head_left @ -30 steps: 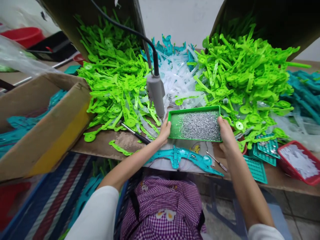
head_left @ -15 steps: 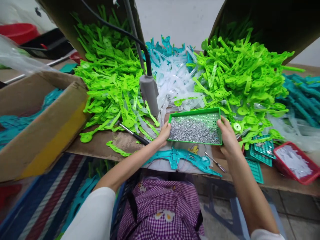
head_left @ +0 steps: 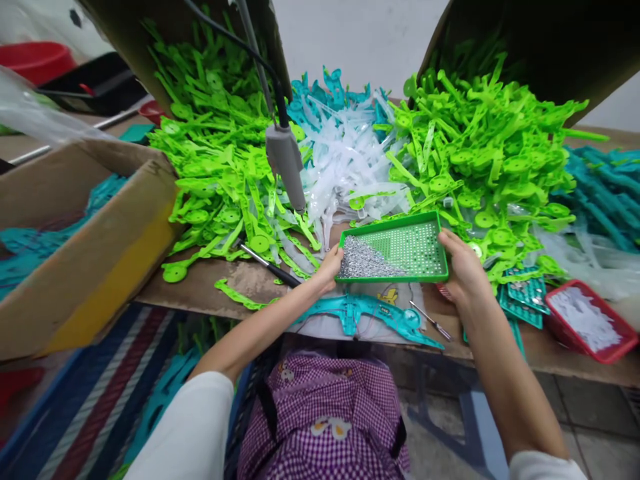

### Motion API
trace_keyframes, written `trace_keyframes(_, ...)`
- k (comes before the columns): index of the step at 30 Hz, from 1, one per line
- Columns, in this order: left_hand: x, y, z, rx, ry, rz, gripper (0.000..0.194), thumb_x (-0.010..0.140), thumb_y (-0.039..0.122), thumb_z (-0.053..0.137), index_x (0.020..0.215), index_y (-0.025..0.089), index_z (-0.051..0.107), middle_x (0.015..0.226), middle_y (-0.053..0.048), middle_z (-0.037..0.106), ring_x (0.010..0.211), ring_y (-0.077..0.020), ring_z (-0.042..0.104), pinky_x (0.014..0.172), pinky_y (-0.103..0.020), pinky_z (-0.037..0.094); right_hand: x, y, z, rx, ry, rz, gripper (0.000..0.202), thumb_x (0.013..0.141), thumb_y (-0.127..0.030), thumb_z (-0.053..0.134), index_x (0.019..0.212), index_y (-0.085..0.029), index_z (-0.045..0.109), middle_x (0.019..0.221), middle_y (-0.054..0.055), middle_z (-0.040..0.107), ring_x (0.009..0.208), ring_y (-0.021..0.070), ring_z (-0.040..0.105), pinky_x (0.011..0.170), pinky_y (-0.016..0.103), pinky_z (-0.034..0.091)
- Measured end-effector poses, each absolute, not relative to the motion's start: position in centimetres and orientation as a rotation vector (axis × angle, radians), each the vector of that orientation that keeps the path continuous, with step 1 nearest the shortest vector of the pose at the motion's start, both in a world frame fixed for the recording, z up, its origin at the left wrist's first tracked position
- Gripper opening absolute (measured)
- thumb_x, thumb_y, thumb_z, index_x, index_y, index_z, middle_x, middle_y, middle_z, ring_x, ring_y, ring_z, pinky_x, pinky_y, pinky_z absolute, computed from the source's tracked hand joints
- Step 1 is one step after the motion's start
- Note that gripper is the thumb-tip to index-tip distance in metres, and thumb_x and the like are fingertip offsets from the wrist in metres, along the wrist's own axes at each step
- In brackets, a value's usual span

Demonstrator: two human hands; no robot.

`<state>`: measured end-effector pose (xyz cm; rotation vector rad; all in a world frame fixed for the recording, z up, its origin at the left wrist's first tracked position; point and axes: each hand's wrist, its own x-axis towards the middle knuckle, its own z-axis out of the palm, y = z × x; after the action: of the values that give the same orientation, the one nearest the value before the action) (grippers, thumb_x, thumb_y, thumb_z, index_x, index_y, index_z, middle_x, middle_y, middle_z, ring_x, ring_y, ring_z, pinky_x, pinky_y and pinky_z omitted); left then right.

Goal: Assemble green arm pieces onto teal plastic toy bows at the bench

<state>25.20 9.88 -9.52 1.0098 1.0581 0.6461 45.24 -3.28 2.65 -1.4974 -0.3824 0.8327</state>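
Both hands hold the green perforated tray: left hand at its left end, right hand at its right. The small metal pieces have slid leftward, exposing more holes. Nearer the wearer than the tray, a teal plastic part lies beside a screwdriver.

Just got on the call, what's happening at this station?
Left hand and right hand hold a green perforated tray between them. Small metal pieces lie heaped toward its left end. Below the tray, a teal plastic part lies on the table, a screwdriver near its right end.
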Motion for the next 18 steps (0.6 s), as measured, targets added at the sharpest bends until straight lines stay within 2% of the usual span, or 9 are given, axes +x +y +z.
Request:
trace_keyframes(9,24.3,9.9,-8.5,1.079,1.016,0.556,0.037,0.087,0.035,0.056,0.122,0.023,0.061,0.119,-0.004,0.066,0.105,-0.0207,0.06,0.096,-0.034,0.043,42.0,-7.1,3.5,-1.461,-0.266,0.775,0.045,0.072,-0.042,0.071,0.113,-0.028,0.062,0.119,0.001,0.066,0.108,0.0213,0.062,0.086,0.035,0.053)
trace_keyframes(12,23.6,10.2,-7.7,1.125,0.979,0.472,0.042,0.086,0.038,0.057,0.126,0.024,0.059,0.123,-0.004,0.065,0.106,-0.0221,0.06,0.097,-0.036,0.043,42.6,-9.4,3.4,-1.406,-0.318,0.865,0.041,0.075,-0.052,0.065,0.108,-0.028,0.064,0.121,0.002,0.064,0.109,0.0211,0.061,0.088,0.035,0.052)
trace_keyframes(16,23.1,11.1,-5.9,1.226,0.912,0.298,0.049,0.083,0.042,0.061,0.128,0.024,0.058,0.126,-0.005,0.064,0.112,-0.0245,0.058,0.099,-0.037,0.041,46.4,-10.6,2.7,-1.574,-0.423,0.705,0.042,0.074,-0.06,0.063,0.102,-0.029,0.065,0.118,0.001,0.064,0.1,0.0174,0.062,0.077,0.028,0.052)
trace_keyframes(18,23.1,11.6,-4.8,1.318,0.85,0.186,0.051,0.081,0.044,0.063,0.128,0.024,0.059,0.128,-0.006,0.063,0.116,-0.0257,0.056,0.1,-0.036,0.038,47.4,-10.3,2.8,-1.779,-0.588,0.828,0.049,0.075,-0.065,0.058,0.105,-0.027,0.066,0.105,0.004,0.069,0.088,0.0189,0.064,0.07,0.029,0.052)
